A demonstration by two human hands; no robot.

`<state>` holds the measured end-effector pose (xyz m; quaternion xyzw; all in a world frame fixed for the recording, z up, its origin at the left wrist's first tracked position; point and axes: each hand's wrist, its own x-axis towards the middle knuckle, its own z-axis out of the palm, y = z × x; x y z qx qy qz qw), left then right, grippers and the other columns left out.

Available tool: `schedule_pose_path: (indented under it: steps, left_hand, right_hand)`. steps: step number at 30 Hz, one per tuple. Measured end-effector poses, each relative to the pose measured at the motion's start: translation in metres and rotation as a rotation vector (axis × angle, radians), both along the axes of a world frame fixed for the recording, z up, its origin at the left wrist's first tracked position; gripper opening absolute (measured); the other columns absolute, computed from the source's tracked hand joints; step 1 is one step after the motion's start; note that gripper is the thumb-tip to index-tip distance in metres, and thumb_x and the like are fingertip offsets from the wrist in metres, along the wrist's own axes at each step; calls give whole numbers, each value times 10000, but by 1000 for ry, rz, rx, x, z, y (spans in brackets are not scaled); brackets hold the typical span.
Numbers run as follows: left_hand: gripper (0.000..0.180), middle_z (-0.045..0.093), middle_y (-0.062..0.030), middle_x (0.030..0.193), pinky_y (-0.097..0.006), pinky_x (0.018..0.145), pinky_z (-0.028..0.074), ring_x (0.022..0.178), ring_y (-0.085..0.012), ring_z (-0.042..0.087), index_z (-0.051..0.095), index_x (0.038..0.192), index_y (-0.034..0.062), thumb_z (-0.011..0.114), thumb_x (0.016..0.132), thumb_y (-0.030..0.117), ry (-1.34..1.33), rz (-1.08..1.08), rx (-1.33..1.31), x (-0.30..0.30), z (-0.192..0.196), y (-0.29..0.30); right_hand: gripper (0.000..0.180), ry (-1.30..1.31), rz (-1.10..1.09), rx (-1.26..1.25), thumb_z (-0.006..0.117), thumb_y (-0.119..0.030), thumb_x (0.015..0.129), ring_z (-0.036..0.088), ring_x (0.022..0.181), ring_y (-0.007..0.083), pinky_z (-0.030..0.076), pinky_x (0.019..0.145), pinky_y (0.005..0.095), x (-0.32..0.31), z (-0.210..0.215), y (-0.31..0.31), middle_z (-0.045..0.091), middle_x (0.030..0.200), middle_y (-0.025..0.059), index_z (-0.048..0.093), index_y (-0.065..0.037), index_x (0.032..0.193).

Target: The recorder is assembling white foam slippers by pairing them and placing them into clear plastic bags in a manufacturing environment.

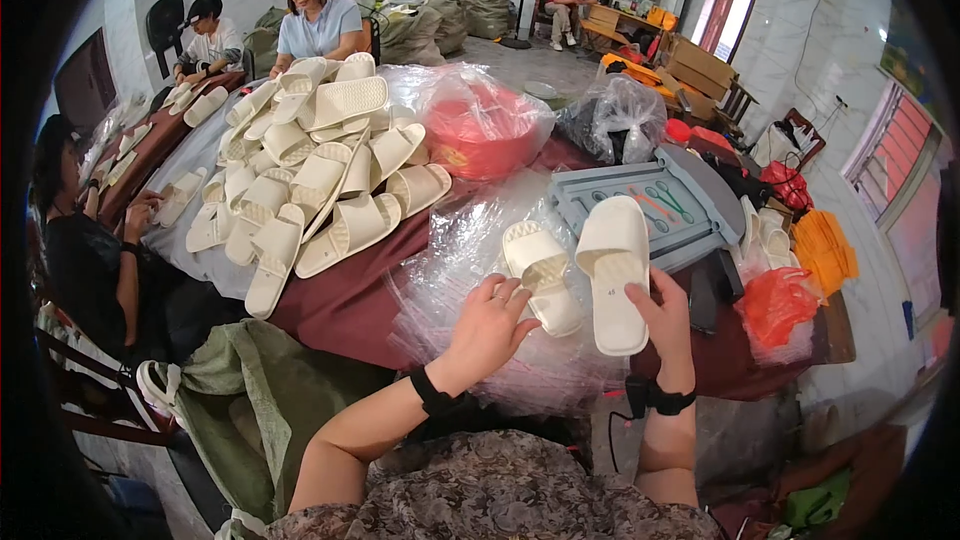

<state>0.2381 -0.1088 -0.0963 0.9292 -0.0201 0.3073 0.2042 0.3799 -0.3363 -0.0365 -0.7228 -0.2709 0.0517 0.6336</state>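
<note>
A cream slipper [615, 270] is held sole-up in the right hand [665, 312], fingers closed round its near end, its long axis running near to far with the toe end far. Just to its left a second cream slipper [541, 275] lies strap-up on clear plastic bags [450, 250], its long axis tilted slightly, near end toward the right. The left hand [490, 325] rests on that slipper's near left edge, fingers curled loosely on it, not clamped round it. So the lying slipper sits between the two hands, nearer the left. Farther left a heap of cream slippers [310, 165] covers the dark red table [345, 305]; a grey plastic tray [650, 202] lies to the far right
</note>
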Motion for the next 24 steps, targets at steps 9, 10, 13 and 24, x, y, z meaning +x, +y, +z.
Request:
schedule_pose_path:
  steps: [9,10,13,24]
  left_hand:
    - [611,425,-157,1500,-520,1070,369,1343,-415,410,511,1405,180,650,870,440,273,-123,203,-11,-58,12]
    - [606,436,-147,1494,-527,1077,354,1344,-401,413,514,1402,171,632,879,454,287,-121,179,-17,-57,11]
    - [590,455,-134,1481,-505,1079,352,1343,-391,416,522,1391,151,644,879,417,224,-90,145,-36,-52,8]
    - [577,488,-135,1445,-513,1056,362,1338,-376,426,543,1359,113,664,865,386,218,-76,107,-49,-62,12]
  right_hand:
    - [619,40,116,-120,663,-51,880,658,840,145,525,742,289,57,-69,28,690,972,84,397,-21,1438]
    - [619,43,114,-122,663,-51,880,658,840,145,525,742,289,56,-78,30,690,972,84,397,-21,1438]
    - [597,55,128,-297,632,-103,896,634,858,163,513,758,317,35,-77,39,680,1000,114,408,-53,1448]
    - [515,-427,-152,-406,544,-90,916,630,987,406,487,866,448,60,-84,24,648,1117,228,445,-69,1421]
